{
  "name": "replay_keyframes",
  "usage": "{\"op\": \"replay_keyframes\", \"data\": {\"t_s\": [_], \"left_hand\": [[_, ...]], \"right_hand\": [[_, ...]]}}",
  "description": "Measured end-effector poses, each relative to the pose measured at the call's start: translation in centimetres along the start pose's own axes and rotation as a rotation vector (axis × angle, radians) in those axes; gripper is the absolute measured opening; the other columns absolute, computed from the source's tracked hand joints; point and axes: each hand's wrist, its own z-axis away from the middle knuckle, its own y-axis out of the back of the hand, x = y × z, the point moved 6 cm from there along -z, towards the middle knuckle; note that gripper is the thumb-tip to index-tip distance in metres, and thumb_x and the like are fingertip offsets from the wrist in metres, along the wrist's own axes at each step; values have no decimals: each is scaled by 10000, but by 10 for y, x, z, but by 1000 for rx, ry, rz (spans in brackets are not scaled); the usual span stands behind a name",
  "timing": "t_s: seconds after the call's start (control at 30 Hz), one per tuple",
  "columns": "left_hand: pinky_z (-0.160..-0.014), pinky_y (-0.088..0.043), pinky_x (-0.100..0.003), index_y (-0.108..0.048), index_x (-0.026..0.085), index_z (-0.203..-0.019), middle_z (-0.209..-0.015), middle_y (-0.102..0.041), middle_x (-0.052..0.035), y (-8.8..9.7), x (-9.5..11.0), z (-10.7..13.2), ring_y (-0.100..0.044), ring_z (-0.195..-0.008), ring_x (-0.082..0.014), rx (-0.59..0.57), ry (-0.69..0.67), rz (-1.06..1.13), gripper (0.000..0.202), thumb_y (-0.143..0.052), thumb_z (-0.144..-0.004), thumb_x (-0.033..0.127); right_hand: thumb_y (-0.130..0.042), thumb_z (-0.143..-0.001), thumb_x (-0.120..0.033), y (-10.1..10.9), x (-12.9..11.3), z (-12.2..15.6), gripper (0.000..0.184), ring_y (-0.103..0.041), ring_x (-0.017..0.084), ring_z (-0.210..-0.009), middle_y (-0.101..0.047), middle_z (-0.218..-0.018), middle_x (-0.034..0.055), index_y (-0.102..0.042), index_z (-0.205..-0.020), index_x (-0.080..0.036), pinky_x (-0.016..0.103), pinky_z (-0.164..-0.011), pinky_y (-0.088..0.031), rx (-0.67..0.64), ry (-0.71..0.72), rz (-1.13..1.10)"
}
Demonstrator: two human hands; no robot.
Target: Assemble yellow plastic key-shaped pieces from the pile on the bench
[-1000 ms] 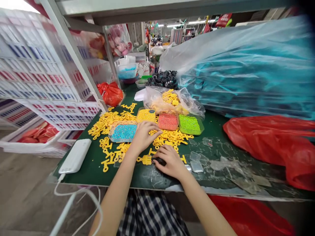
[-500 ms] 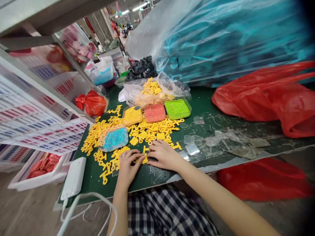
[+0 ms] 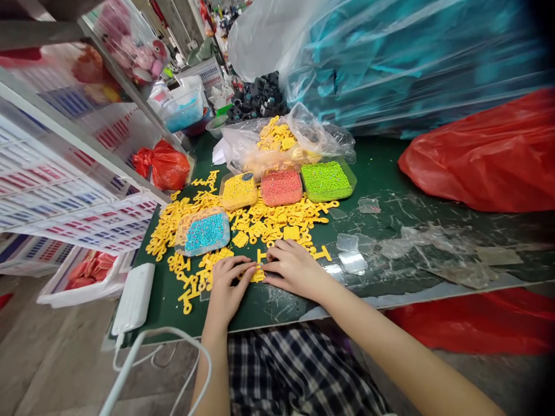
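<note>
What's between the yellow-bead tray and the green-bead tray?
The red-bead tray. In the head view it sits between the yellow-bead tray and the green-bead tray.

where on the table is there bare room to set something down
Widest: the green tabletop between the green bead tray and the red bag to its right. Smaller: between the white power bank and the yellow pieces. Crowded: just beyond the left hand and right hand; plastic scraps litter the front right.
</note>
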Motion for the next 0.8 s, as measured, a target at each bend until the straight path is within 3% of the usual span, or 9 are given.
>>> {"op": "replay_keyframes", "data": {"t_s": [0.23, 0.47, 0.8], "left_hand": [[-841, -426, -388, -740, 272, -898, -902, -706, -22, 3, 7, 0, -593, -902, -213, 35, -27, 4, 178, -600, -909, 380], [-883, -400, -404, -731, 274, -857, -944, -700, -24, -4, 8, 0, -577, -951, -218, -90, -17, 9, 165, -613, -900, 381], [-890, -376, -396, -665, 245, -841, -954, -677, -22, -9, 8, -2, -567, -958, -217, -179, -8, -15, 125, -609, -902, 338]], "right_hand": [[-717, -827, -355, -2, 0, -1, 190, -495, 215, -875, -626, -860, 58, -744, -911, -187, 339, -715, -354, -18, -7, -8], [-674, -863, -367, -4, 1, 0, 192, -488, 216, -884, -620, -848, 63, -741, -911, -193, 334, -708, -342, 6, 14, -21], [-678, -860, -370, -4, 2, -1, 188, -489, 211, -872, -620, -849, 55, -733, -850, -191, 335, -712, -339, -1, -8, -33]]}}
